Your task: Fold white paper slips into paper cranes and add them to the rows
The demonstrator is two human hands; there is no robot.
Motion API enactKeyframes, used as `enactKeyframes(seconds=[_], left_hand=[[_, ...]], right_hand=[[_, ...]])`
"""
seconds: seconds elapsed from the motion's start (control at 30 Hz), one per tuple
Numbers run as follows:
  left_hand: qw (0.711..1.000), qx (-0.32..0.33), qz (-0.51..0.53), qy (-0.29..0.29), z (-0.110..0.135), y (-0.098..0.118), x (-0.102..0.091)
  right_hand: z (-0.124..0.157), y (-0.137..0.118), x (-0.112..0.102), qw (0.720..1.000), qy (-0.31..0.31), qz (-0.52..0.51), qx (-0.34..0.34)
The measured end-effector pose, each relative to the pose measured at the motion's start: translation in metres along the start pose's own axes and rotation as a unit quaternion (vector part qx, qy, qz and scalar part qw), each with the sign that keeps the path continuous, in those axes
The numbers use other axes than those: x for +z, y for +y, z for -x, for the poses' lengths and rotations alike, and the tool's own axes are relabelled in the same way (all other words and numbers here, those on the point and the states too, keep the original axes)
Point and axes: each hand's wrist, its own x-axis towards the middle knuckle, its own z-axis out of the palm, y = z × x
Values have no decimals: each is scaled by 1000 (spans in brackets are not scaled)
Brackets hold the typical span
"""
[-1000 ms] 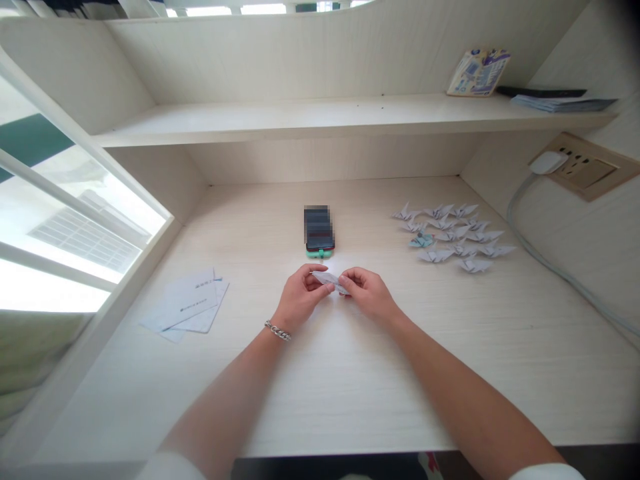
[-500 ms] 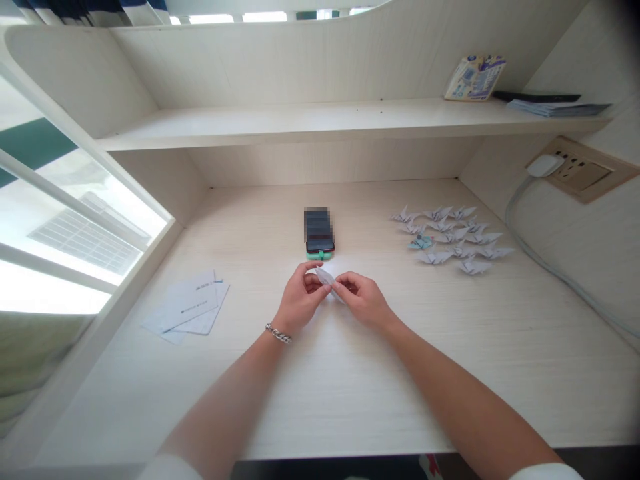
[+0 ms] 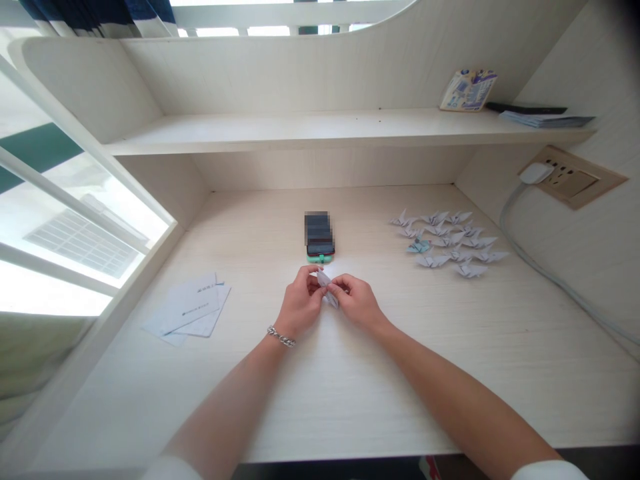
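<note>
Pinched grips on both sides: the left hand (image 3: pixel 301 305) and right hand (image 3: pixel 357 305) clamp a small folded paper (image 3: pixel 326 289) between their fingertips, mid-frame over the worktop (image 3: pixel 400 380), just below the phone (image 3: pixel 320 235). Light, thin and easily creased, it wants a gentle hold along its folds.

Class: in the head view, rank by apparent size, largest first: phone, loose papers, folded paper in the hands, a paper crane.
1. Loose papers
2. Phone
3. Folded paper and crane: they look alike, and the paper is partly hidden, so they stay unranked.
</note>
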Motion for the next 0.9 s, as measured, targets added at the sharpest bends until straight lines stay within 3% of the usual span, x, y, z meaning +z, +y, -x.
enactKeyframes(seconds=[0.17, 0.53, 0.9], left_hand=[[1000, 7, 3, 26, -2, 1, -3], [995, -35, 52, 83, -6, -3, -2], [992, -32, 58, 105, -7, -5, 0]], right_hand=[[-9, 0, -1, 999, -46, 12, -8], [-12, 7, 12, 996, 37, -84, -6], [-11, 7, 13, 996, 51, -73, -27]])
